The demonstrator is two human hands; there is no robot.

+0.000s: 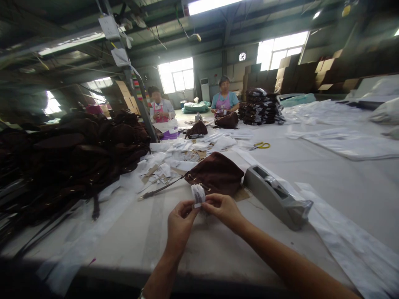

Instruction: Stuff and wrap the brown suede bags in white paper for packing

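My left hand (179, 222) and my right hand (222, 207) meet over the near part of the white table (343, 182). Both pinch a small white paper tag (198, 195) that stands upright between the fingertips. Just behind the tag lies a brown bag (218, 172) on its side, its strap (160, 190) trailing to the left. A grey tape dispenser (276, 195) sits right of my right hand.
A big heap of brown bags (71, 158) fills the left side. Loose white papers (183, 153) and yellow scissors (261, 145) lie mid-table. Two people (224, 99) sit at the far end beside a stack of dark bags (260, 106). Plastic sheets (346, 143) cover the right.
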